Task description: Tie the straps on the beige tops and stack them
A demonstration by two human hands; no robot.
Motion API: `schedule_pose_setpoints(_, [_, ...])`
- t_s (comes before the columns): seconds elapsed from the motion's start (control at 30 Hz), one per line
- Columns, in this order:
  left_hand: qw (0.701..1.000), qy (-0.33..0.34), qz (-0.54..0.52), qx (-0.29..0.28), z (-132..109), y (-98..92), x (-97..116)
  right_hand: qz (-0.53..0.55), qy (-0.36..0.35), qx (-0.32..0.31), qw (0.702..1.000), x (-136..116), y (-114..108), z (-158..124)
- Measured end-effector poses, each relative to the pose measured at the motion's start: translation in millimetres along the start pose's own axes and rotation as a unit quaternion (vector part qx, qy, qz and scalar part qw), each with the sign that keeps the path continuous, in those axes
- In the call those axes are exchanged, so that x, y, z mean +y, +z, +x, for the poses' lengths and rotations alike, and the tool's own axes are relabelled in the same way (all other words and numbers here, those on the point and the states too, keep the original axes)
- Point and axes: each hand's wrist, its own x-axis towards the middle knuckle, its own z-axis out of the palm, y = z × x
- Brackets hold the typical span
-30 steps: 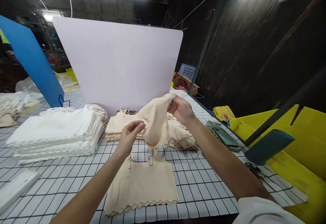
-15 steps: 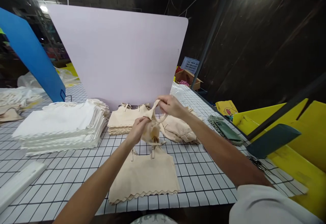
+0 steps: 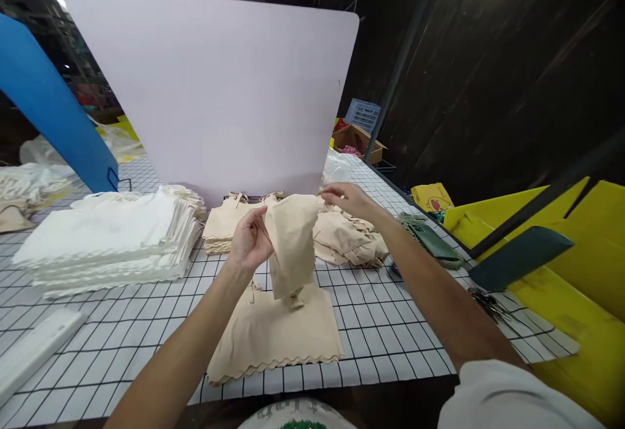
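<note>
A beige garment [image 3: 294,237] hangs in folds between my hands, in the middle of the view. My left hand [image 3: 251,239], palm turned up, holds its left edge. My right hand [image 3: 347,199] is at its upper right corner, fingers bent together on the cloth. Below lies another beige garment [image 3: 280,338] laid flat, with a wavy hem toward me; the held cloth covers part of its top. Behind my left hand sits a neat beige stack [image 3: 222,224]. A loose beige pile [image 3: 349,240] lies under my right hand.
A tall white stack [image 3: 107,234] stands on the left of the checked tabletop [image 3: 381,338]. A pale panel [image 3: 219,97] rises behind. Right are a green phone [image 3: 434,241], scissors [image 3: 488,302] and a yellow bin [image 3: 576,286].
The held garment has opened out from a bunched twist into a broader hanging piece. My left hand has turned palm up and moved slightly left; my right hand has shifted right.
</note>
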Motion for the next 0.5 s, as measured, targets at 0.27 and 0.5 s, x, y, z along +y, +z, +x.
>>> schedule_pose_setpoints(0.27, [0.999, 0.031, 0.004, 0.020, 5, 5.9, -4, 0.388, 0.034, -0.020, 0.921, -40, 53, -38])
schedule_pose_setpoints(0.5, [0.928, 0.036, 0.364, 0.073, 9, -23.0, 6, 0.424, 0.041, -0.003, 0.905, -54, 46, -22])
